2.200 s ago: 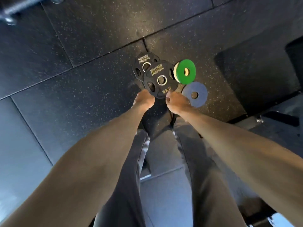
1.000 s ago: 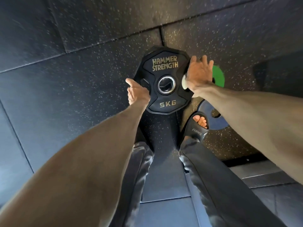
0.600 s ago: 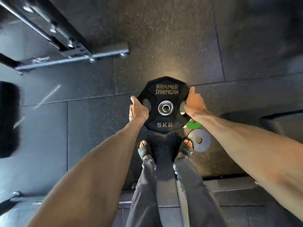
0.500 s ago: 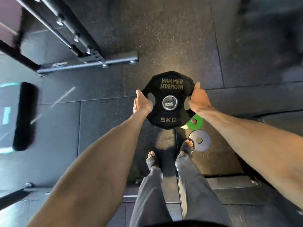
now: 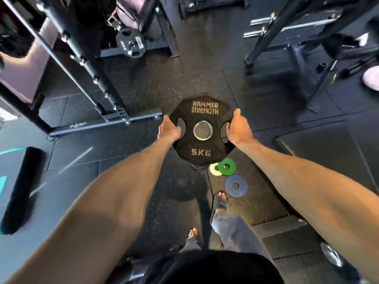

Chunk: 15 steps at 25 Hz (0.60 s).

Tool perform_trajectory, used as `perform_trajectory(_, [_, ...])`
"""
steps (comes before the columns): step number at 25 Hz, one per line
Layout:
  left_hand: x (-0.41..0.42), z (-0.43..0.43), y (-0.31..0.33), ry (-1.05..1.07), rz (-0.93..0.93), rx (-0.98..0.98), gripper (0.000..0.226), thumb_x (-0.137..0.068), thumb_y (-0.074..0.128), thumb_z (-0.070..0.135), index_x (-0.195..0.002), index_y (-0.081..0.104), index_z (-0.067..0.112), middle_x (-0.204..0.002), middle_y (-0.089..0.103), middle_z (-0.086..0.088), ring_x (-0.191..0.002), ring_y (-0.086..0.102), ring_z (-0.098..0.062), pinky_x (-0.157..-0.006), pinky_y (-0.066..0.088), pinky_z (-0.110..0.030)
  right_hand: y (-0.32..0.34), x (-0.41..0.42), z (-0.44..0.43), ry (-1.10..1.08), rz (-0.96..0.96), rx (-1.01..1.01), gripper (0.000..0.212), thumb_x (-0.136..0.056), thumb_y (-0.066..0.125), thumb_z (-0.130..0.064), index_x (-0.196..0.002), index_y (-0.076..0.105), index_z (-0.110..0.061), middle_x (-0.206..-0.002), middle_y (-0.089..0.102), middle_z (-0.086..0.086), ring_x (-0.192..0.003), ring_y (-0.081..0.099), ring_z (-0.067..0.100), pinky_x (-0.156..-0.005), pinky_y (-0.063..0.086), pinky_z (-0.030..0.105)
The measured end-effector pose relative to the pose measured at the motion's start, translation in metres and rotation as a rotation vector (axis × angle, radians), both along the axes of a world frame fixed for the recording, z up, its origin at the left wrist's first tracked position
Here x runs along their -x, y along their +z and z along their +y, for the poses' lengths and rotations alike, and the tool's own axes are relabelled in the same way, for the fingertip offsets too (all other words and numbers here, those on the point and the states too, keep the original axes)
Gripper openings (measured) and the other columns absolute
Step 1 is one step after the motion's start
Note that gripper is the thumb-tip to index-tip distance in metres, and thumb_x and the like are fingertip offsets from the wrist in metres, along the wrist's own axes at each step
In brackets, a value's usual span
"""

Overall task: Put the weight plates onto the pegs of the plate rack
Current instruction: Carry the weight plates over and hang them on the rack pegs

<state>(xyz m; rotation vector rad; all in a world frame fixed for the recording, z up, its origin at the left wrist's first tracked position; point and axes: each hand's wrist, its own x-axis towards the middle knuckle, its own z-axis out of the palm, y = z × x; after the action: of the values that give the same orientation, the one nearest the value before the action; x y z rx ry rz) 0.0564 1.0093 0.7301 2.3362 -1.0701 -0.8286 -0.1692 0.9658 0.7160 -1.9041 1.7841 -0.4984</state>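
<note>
I hold a black 5 kg plate marked HAMMER STRENGTH flat in front of me, above the floor. My left hand grips its left edge and my right hand grips its right edge. On the floor below lie a green plate over a pale plate, and a blue plate beside my foot. A second black plate shows only as a sliver under the held one. Far ahead a black plate hangs on a rack. Bare silver pegs stick out at top right.
A black rack upright and its floor foot stand to the left. Another frame stands at the upper right. A raised black mat lies on the right. A dark step lies on the left. My sandalled feet stand on the rubber floor.
I have lifted the 5 kg plate off the floor pile with both hands and stood up. The view has risen, and racks have come into sight ahead.
</note>
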Motion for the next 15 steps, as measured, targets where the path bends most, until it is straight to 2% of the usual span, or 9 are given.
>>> perform_trajectory(4, [0.030, 0.067, 0.014, -0.038, 0.039, 0.013, 0.050, -0.093, 0.057, 0.020, -0.140, 0.040, 0.013, -0.135, 0.055, -0.015, -0.125, 0.053, -0.035, -0.102, 0.043, -0.041, 0.016, 0.034, 0.080, -0.031, 0.003, 0.001, 0.030, -0.098, 0.049, -0.015, -0.125, 0.037, -0.010, -0.113, 0.058, 0.016, -0.102, 0.059, 0.035, -0.071, 0.045, 0.039])
perform_trajectory(7, [0.051, 0.118, 0.013, -0.013, 0.032, 0.011, 0.049, -0.094, 0.058, 0.018, -0.139, 0.040, 0.013, -0.135, 0.055, -0.014, -0.124, 0.053, -0.034, -0.101, 0.044, -0.042, 0.023, 0.053, 0.127, -0.015, 0.003, 0.018, 0.024, -0.097, 0.051, -0.015, -0.117, 0.037, -0.015, -0.108, 0.058, 0.012, -0.097, 0.061, 0.031, -0.074, 0.052, 0.043])
perform_trajectory(9, [0.062, 0.153, 0.011, 0.010, 0.043, 0.027, 0.049, -0.094, 0.058, 0.018, -0.139, 0.041, 0.013, -0.135, 0.055, -0.014, -0.124, 0.053, -0.034, -0.100, 0.045, -0.043, 0.023, 0.062, 0.158, 0.013, -0.008, 0.033, 0.024, -0.098, 0.051, -0.015, -0.117, 0.038, -0.016, -0.109, 0.058, 0.011, -0.098, 0.061, 0.030, -0.074, 0.053, 0.040])
perform_trajectory(12, [0.079, 0.215, 0.010, 0.060, 0.027, -0.005, 0.048, -0.094, 0.057, 0.020, -0.138, 0.040, 0.012, -0.135, 0.055, -0.015, -0.123, 0.053, -0.035, -0.100, 0.048, -0.045, 0.028, 0.076, 0.211, 0.032, 0.021, 0.029, 0.022, -0.099, 0.050, -0.016, -0.119, 0.040, -0.013, -0.115, 0.058, 0.014, -0.104, 0.060, 0.034, -0.072, 0.045, 0.037])
perform_trajectory(15, [0.093, 0.292, 0.005, 0.111, 0.056, -0.037, 0.051, -0.093, 0.058, 0.022, -0.139, 0.040, 0.011, -0.136, 0.053, -0.015, -0.124, 0.052, -0.035, -0.100, 0.048, -0.044, 0.023, 0.090, 0.271, 0.141, 0.075, 0.022, 0.021, -0.098, 0.049, -0.017, -0.115, 0.041, -0.008, -0.110, 0.059, 0.016, -0.101, 0.059, 0.039, -0.069, 0.042, 0.039])
